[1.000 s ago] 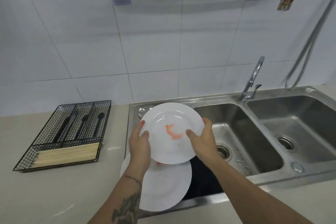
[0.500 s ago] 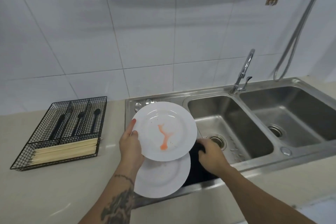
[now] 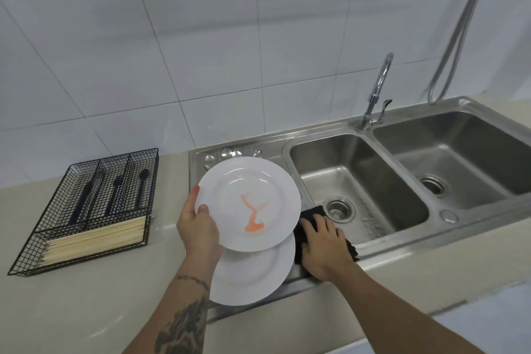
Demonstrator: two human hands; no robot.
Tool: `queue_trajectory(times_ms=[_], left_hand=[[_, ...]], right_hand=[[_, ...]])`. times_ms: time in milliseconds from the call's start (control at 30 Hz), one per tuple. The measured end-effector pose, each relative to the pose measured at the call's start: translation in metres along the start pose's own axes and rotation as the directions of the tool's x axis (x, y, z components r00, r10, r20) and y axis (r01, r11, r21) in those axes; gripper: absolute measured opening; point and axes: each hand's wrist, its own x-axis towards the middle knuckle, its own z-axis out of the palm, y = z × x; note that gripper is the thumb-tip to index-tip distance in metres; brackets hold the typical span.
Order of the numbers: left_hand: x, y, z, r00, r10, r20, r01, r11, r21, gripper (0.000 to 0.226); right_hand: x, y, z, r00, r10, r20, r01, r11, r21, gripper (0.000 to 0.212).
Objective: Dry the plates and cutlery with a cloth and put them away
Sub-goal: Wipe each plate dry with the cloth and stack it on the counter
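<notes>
Two plates matter from my head view: my left hand (image 3: pixel 198 227) grips the stained plate (image 3: pixel 248 202) by its left rim, tilted above the second plate (image 3: pixel 253 273) on the drainboard, while my right hand (image 3: pixel 323 244), fingers spread flat on the black cloth (image 3: pixel 310 214) just right of both, is nearer it.

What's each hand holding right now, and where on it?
The left hand grips the white round plate with the orange smear by its left rim. The right hand lies on the black cloth; a grip cannot be told.
</notes>
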Motion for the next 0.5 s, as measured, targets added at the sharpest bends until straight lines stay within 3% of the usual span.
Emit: queue_trajectory(times_ms=[100,233,367,500], left_hand=[[-0.001,-0.005,-0.001,1.0,0.003,-0.007,-0.003,1.0,-0.015,0.05],[-0.003,-0.005,0.001,1.0,-0.008,-0.027,0.006,0.999,-0.043,0.051],[-0.005,-0.005,0.008,0.998,0.006,-0.062,-0.009,0.999,-0.05,0.05],[-0.01,-0.01,0.027,0.996,0.006,-0.088,-0.01,0.999,-0.043,0.051]], right_hand=[[-0.003,-0.001,0.005,0.999,0.017,0.044,-0.018,1.0,0.023,0.068],[-0.004,0.007,0.003,0.998,0.035,-0.049,-0.036,0.999,-0.013,0.054],[0.008,0.029,-0.013,0.998,-0.057,0.012,0.057,0.998,-0.018,0.057],[0.018,0.049,-0.036,0.994,-0.086,-0.06,0.091,0.993,0.076,0.055]])
